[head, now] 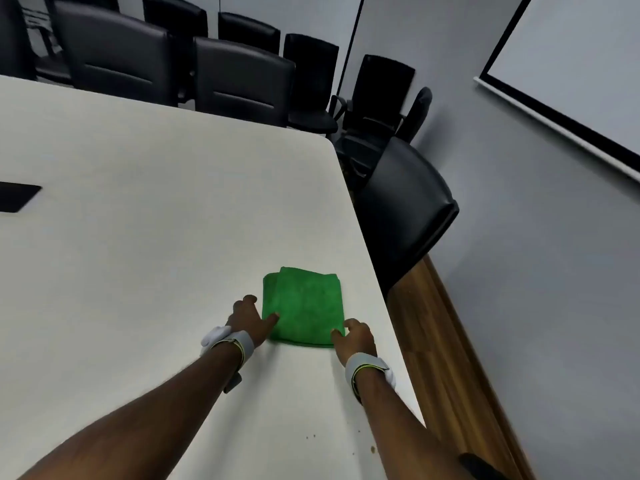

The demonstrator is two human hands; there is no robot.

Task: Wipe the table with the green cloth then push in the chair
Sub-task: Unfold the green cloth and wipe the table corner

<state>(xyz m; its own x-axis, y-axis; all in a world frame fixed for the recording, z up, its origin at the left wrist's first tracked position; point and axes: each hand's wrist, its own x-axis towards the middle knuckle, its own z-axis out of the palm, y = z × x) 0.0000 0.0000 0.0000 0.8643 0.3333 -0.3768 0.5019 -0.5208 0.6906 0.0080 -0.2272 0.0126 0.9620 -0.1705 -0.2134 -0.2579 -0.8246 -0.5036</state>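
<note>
A folded green cloth (304, 306) lies flat on the white table (156, 220) near its right edge. My left hand (250, 318) rests at the cloth's left side, thumb touching its edge, fingers spread. At the cloth's near right corner sits my right hand (356, 336), with its fingertips on that corner. Neither hand has lifted the cloth. A black chair (405, 209) stands pulled out from the table's right edge, beyond the cloth.
Several black chairs (239, 77) line the far side of the table and the back wall. A dark panel (15, 197) is set in the tabletop at the left. Small crumbs (373, 449) lie near the table's right edge. Wooden floor (446, 358) runs along the right; a projection screen (571, 64) hangs there.
</note>
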